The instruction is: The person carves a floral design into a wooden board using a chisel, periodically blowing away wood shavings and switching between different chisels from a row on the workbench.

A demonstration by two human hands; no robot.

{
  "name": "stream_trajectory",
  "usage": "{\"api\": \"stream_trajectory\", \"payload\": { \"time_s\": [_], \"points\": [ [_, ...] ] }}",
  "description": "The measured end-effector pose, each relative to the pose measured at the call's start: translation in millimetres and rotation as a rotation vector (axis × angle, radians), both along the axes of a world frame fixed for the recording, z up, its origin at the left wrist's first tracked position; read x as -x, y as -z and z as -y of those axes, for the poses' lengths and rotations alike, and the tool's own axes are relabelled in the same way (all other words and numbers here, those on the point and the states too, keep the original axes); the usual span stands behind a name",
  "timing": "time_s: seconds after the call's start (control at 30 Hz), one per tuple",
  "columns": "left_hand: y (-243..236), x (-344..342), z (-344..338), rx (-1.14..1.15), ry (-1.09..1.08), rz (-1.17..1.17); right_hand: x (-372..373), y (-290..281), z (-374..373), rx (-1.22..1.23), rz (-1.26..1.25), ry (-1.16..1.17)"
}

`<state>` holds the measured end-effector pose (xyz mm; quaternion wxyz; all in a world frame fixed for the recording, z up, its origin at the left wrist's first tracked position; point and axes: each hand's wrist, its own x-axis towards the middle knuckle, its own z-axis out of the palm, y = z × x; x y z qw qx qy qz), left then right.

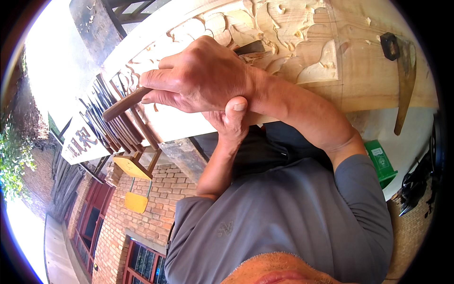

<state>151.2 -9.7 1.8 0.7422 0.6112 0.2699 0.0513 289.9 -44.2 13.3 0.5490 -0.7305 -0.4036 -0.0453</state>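
The right hand [201, 75] closes its grip on a chisel [127, 103] — long axis running handle-left to blade-right into the carved plank [302, 42] — left hand [231, 118] bracing beneath.

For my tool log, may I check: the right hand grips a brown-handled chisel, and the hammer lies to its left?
Not quite: the head view shows the hammer to the right of the right hand; that hand does grip the brown-handled chisel.
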Motion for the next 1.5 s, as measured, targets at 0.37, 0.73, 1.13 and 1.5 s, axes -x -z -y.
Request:
{"api": "stream_trajectory", "payload": {
  "time_s": [0.37, 0.73, 1.13, 1.5],
  "points": [
    [-1.8, -13.9, 11.0, -0.138, 0.003, 0.153, -2.0, 0.4, -2.3, 0.006, 0.019, 0.129],
    [-8.4, -14.0, 12.2, -0.294, 0.022, 0.103, 1.0, -11.3, 7.4, 0.031, 0.003, 0.136],
    [-13.3, -16.6, 9.6, -0.066, 0.082, 0.157, -11.8, -28.5, 32.3, -0.078, -0.217, -0.034],
    [-13.4, -48.7, 17.9, -1.073, 0.286, 0.398, -59.8, -100.3, 163.2, -0.440, -0.076, 1.079]
  ]
}}
